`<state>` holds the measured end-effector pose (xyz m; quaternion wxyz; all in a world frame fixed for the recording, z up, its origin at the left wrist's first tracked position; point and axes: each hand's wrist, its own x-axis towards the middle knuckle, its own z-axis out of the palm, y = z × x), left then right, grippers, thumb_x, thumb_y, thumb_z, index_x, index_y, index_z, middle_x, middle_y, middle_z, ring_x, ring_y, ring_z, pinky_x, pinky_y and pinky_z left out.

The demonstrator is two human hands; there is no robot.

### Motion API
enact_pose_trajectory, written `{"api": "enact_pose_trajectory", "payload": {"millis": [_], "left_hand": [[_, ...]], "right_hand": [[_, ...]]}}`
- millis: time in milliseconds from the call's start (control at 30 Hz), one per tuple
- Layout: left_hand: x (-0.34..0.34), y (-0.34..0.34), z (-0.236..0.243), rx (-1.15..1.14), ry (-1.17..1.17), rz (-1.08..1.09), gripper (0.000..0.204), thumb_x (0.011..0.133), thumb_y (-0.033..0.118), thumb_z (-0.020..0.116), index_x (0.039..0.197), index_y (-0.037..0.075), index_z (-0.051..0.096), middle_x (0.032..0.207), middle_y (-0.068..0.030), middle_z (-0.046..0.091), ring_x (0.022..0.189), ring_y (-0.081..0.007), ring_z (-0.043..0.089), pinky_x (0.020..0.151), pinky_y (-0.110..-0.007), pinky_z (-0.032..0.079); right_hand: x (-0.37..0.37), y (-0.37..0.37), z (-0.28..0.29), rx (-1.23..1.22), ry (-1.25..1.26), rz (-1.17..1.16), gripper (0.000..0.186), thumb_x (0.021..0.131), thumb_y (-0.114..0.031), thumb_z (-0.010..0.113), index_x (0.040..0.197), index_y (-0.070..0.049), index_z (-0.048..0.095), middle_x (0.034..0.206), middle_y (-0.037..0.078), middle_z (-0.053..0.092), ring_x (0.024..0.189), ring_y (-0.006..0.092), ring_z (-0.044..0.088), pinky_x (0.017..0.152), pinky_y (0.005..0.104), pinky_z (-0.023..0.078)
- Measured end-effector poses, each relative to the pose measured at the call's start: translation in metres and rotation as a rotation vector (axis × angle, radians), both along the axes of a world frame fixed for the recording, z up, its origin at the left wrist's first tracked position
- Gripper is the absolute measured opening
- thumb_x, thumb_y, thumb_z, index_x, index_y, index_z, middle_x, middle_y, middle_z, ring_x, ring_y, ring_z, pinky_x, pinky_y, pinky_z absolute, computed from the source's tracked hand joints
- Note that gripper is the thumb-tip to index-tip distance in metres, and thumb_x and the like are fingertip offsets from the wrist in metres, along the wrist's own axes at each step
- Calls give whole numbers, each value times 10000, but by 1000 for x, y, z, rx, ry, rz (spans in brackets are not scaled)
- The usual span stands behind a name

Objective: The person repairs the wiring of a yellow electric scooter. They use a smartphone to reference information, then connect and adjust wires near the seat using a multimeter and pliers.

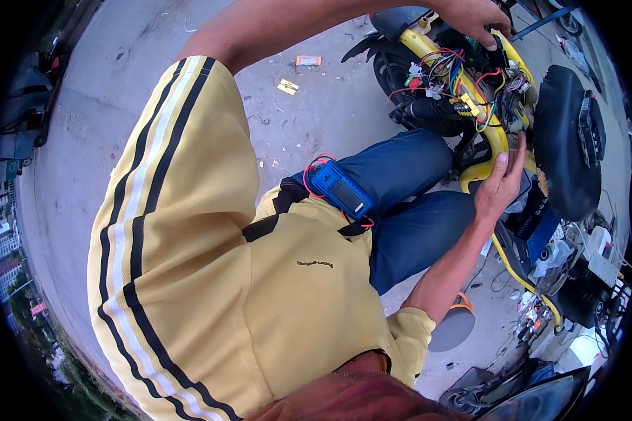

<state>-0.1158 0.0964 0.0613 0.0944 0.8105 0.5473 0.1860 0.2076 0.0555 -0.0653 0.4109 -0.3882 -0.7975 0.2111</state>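
Note:
A yellow scooter [497,137] stands at upper right with its inner wiring [456,74] exposed in bunches of coloured wires. My left hand [481,24] reaches over the top of it, fingers bent around a dark part near the upper yellow edge; what it grips is unclear. My right hand [504,175] is lower down at the yellow frame, thumb raised and fingers resting along the parts beside the tube, touching them. A blue meter [340,188] with red leads lies on my lap, over my jeans.
A black seat [565,147] is beside the frame at right. A grey round object [451,330] with orange edging is on the ground below my right arm. Scattered parts and scraps [541,312] litter the lower right; small packets [288,86] lie on the pavement above.

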Motion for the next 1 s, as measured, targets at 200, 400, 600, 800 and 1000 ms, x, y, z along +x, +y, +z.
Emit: {"api": "enact_pose_trajectory", "payload": {"millis": [200,400,600,800,1000], "left_hand": [[-17,-100,-2,111,-527,192,232,955,73,621,1171,10,678,943,-124,715,831,-207,688,749,-348,550],[28,-227,-61,-104,-488,-34,248,933,173,720,1128,26,679,1010,-120,709,953,-326,690,816,-412,567],[103,-300,-167,-334,-117,-163,533,863,345,771,1308,96,616,1231,-101,600,1159,-299,590,993,-488,464],[117,-333,-187,-316,1,-87,849,726,270,863,1471,90,497,1377,-164,525,1263,-363,512,1068,-467,400],[124,-357,-189,-348,68,38,964,678,316,901,1503,91,456,1397,-142,525,1315,-338,496,1114,-488,382]], "right_hand": [[74,-75,-45,-109,98,-247,422,1081,-211,509,1443,-4,568,1433,184,611,1320,291,593,1093,402,476],[91,-164,-85,-78,-131,-362,479,1063,-203,527,1478,36,503,1523,225,512,1453,390,438,1200,476,337],[83,-197,-81,-103,-281,-371,571,1026,-235,576,1509,41,447,1598,240,399,1516,448,309,1240,519,251],[71,-229,-87,-137,-406,-375,626,978,-234,633,1529,-13,435,1642,207,331,1536,441,253,1245,568,217],[62,-252,-100,-150,-400,-325,667,954,-263,668,1539,-44,432,1656,152,325,1552,402,240,1250,562,217]]}}
